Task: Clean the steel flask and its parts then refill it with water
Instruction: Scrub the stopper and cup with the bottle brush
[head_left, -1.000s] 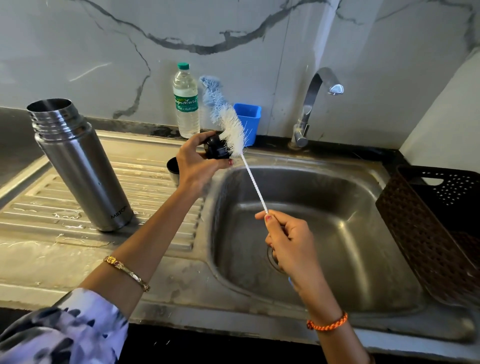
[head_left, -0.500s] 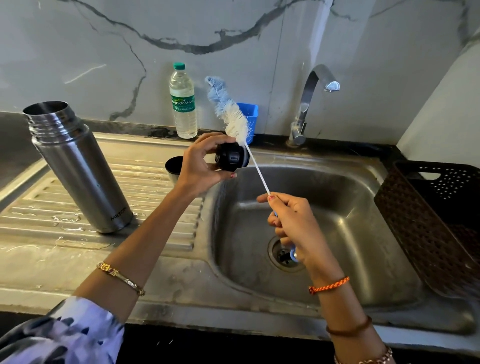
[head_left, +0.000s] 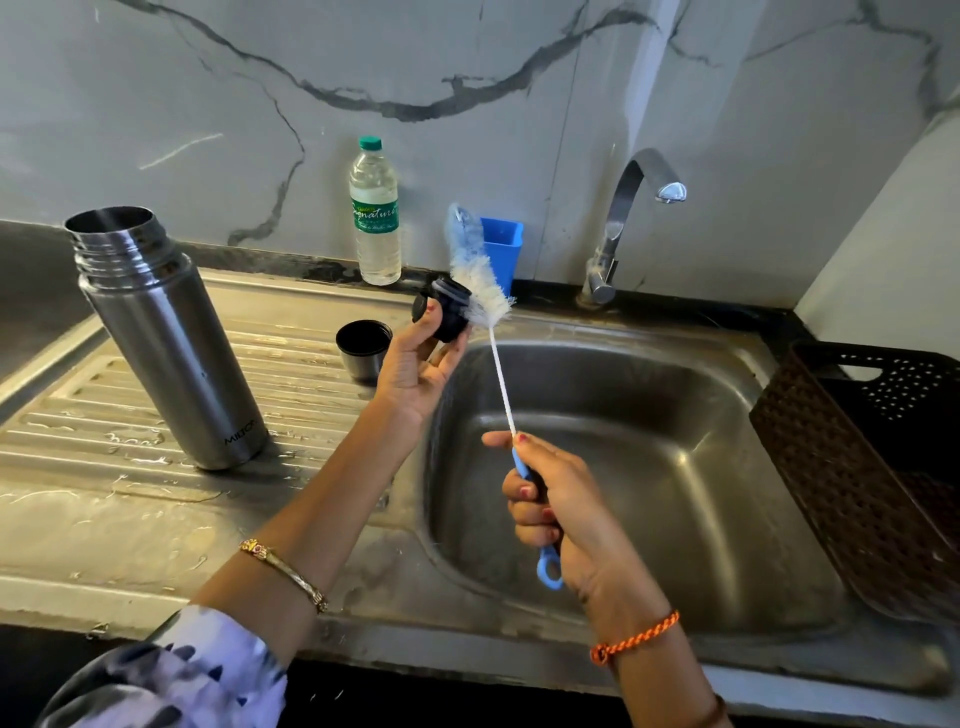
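Your left hand (head_left: 415, 364) is up over the left edge of the sink (head_left: 649, 467). Its fingers and thumb are curled round the black flask stopper (head_left: 444, 312) and hold it. Your right hand (head_left: 561, 504) is lower, over the sink bowl. Its fingers are wrapped round the blue handle of the bottle brush (head_left: 480, 275), and the handle's loop pokes out under your palm. The thin white stem runs up from that hand, and the fluffy white bristles touch the right side of the stopper. The blue tip of the brush points up toward the wall.

The steel flask (head_left: 166, 338) stands open on the ribbed draining board (head_left: 78, 415) to the left of the sink, well apart from your hands. The board looks wet around it. The flask's small cup (head_left: 363, 348) sits mouth up on the board, between the flask and your left hand.

At the back, a water bottle (head_left: 374, 218) with a green cap stands by the wall. A blue tub (head_left: 501, 244) is just beside it, behind the brush. The tap (head_left: 623, 218) curves over the back of the sink. A brown basket (head_left: 872, 467) sits on the right.
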